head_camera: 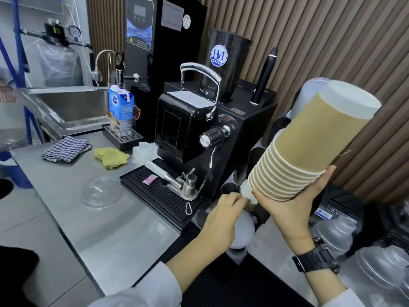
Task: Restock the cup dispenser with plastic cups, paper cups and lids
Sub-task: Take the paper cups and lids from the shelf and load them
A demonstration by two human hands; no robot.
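My right hand [294, 209] grips the rim end of a tall stack of brown ribbed paper cups [309, 142], tilted up to the right with its white bottom on top. My left hand [223, 216] pinches the rim of a white cup [246, 191] that sticks out of a black dispenser tube [259, 156], just left of the stack. A frosted cup [243, 231] pokes from a lower tube under my left hand. Stacks of clear dome lids [345, 233] stand at the lower right.
A black espresso machine [199, 129] with its drip tray [155, 191] stands left of the dispenser. On the steel counter [106, 229] lie a loose dome lid [100, 191], a yellow cloth [111, 157] and a checked cloth [66, 149]. A milk carton [120, 111] and a sink [73, 107] are behind.
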